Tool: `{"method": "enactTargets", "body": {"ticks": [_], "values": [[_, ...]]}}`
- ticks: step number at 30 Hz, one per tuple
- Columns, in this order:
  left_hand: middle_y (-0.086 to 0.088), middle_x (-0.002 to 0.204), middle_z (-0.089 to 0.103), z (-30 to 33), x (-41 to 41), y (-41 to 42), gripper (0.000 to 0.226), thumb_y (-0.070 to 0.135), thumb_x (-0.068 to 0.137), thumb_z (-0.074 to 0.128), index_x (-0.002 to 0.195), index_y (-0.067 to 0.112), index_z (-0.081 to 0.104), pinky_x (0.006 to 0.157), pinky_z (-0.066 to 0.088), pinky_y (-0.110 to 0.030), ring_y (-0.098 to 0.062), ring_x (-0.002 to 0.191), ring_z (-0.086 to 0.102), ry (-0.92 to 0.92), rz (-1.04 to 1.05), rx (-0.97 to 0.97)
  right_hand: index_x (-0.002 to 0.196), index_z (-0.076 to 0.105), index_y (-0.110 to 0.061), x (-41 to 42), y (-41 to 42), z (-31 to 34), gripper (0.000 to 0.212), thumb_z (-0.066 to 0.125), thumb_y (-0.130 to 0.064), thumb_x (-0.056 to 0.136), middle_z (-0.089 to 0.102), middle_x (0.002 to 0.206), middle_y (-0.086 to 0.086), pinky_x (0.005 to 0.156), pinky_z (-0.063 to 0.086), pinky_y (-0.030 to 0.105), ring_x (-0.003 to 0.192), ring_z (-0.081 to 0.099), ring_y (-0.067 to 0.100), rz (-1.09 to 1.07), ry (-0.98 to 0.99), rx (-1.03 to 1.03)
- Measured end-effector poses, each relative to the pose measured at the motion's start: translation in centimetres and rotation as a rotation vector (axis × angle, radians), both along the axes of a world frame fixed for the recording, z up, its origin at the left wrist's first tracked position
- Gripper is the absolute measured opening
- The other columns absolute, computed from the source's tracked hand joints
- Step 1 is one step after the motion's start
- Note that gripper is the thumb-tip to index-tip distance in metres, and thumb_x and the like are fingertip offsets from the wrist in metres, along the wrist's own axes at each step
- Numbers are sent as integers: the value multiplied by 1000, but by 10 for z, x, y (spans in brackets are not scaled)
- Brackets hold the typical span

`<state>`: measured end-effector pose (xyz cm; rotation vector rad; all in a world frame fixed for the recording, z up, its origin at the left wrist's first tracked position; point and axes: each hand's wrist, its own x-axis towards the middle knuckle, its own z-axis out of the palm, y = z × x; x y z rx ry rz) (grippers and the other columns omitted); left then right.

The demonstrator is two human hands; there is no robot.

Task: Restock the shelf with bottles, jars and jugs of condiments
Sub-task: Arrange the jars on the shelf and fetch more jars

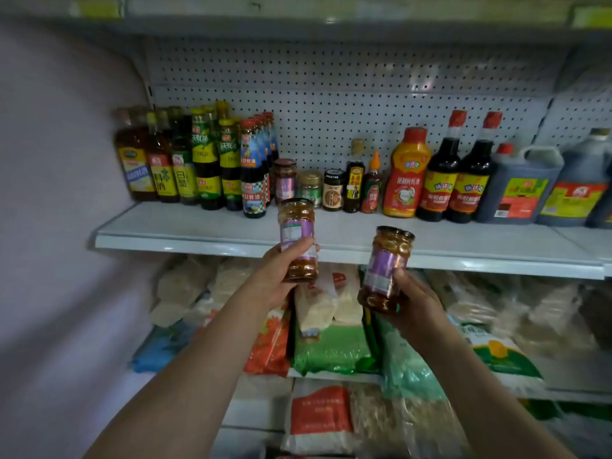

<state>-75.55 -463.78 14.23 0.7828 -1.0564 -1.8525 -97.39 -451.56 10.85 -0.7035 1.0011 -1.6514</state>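
Jars (297,239) within curled fingers (299,245)

A jar (297,238) in each hand (276,276).

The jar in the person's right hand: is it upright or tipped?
Tipped. The jar leans, its lid toward the upper right and its base lower left, held by the right hand below the shelf edge.

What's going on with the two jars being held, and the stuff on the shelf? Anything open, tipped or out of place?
Left jar: lid on, upright, held by the left hand before the shelf.
Right jar: lid on, tilted slightly, held by the right hand.
Matching jar: upright on the shelf, lid on.
Bottles: upright, capped.
Jugs: upright, capped.
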Motion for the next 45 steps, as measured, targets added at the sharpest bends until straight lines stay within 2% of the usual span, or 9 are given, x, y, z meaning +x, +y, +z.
{"method": "enactTargets", "body": {"ticks": [5, 12, 16, 19, 25, 30, 33, 39, 45], "values": [[-17, 117, 69, 11, 4, -72, 75, 34, 61, 92, 127, 16, 62, 93, 52, -49, -31, 100, 68, -64, -26, -113, 127, 60, 2, 4, -43, 25, 47, 62, -23, 87, 64, 124, 28, 88, 57, 50, 112, 62, 46, -93, -29, -28], [-7, 109, 74, 11, 10, -153, 43, 11, 73, 78, 114, 14, 66, 92, 54, -41, -29, 107, 68, -162, -58, -185, 124, 62, -1, 18, -103, 35, 44, 64, -23, 86, 67, 121, 26, 83, 61, 45, 111, 66, 41, -188, 47, -39], [-11, 116, 72, 0, 14, -192, 68, 13, 59, 84, 123, 9, 63, 105, 47, -50, -30, 112, 66, -201, -48, -202, 119, 66, -5, 25, -132, 29, 35, 64, -22, 88, 69, 115, 24, 87, 58, 50, 104, 66, 37, -241, 92, -32], [-10, 118, 71, -5, 15, -211, 64, 12, 58, 86, 118, 14, 64, 108, 44, -50, -28, 114, 65, -196, -52, -210, 119, 66, -6, 33, -149, 26, 36, 65, -22, 87, 71, 108, 20, 89, 57, 52, 99, 68, 36, -275, 151, -13], [-8, 125, 68, -18, 13, -238, 77, 11, 63, 88, 132, 15, 54, 106, 47, -44, -25, 119, 62, -204, -54, -317, 119, 68, -11, 43, -174, 22, 38, 68, -27, 85, 74, 103, 8, 89, 55, 45, 95, 71, 24, -350, 193, -20], [8, 121, 63, -18, 15, -246, 61, 12, 76, 82, 128, 26, 52, 99, 43, -29, -14, 117, 56, -283, -109, -378, 118, 67, -9, 44, -190, 24, 23, 61, -14, 97, 75, 99, 7, 76, 57, 36, 90, 72, 20, -394, 260, -29], [13, 116, 61, -20, 15, -247, 54, 14, 86, 75, 134, 24, 52, 89, 42, -19, -6, 109, 55, -341, -105, -425, 121, 67, -7, 43, -199, 22, 37, 72, -21, 88, 73, 109, 14, 84, 58, 44, 101, 70, 32, -421, 350, -7], [0, 140, 54, -23, 13, -241, 52, 21, 97, 62, 145, 20, 43, 98, 39, -28, -15, 126, 51, -468, 42, -541, 125, 65, -10, 39, -206, 12, 37, 72, -18, 89, 72, 115, 15, 96, 55, 51, 108, 67, 33, -382, 445, -9], [7, 127, 53, -21, 3, -231, 85, 31, 71, 88, 141, 17, 42, 89, 42, -22, -6, 110, 53, -547, 183, -578, 135, 59, -16, 37, -208, 12, 53, 73, -25, 85, 70, 123, 6, 101, 52, 48, 116, 65, 26, -300, 494, -23]]}}
